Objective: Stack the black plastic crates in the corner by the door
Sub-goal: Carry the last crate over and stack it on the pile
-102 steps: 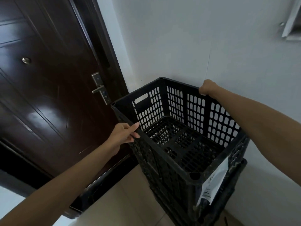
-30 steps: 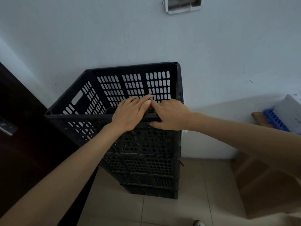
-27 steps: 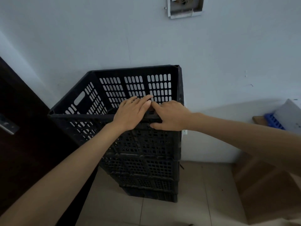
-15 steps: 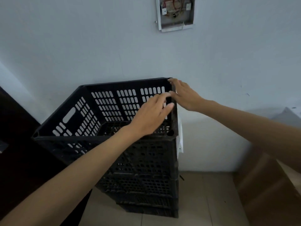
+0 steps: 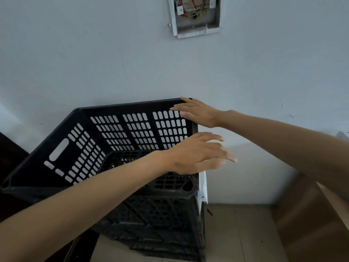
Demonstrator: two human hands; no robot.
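A stack of black plastic crates [image 5: 156, 220] stands on the floor against the white wall, beside the dark door. The top crate [image 5: 79, 148] is open and empty, with slotted walls and a handle hole. My right hand [image 5: 198, 113] rests flat, fingers spread, on the far right corner of its rim. My left hand [image 5: 196, 154] hovers with fingers apart over the right rim, and the frame does not show whether it touches. A white paper label [image 5: 203, 188] hangs on the crate's right side.
The dark door [image 5: 11, 154] is at the far left edge. An open wall box with wires [image 5: 194, 14] sits high on the wall. A brown cardboard box [image 5: 317, 220] stands on the tiled floor [image 5: 236, 235] at the right.
Both hands left the near rim where they pressed side by side. The right hand went to the far right corner, the left hand moved right over the rim. The view tilted upward.
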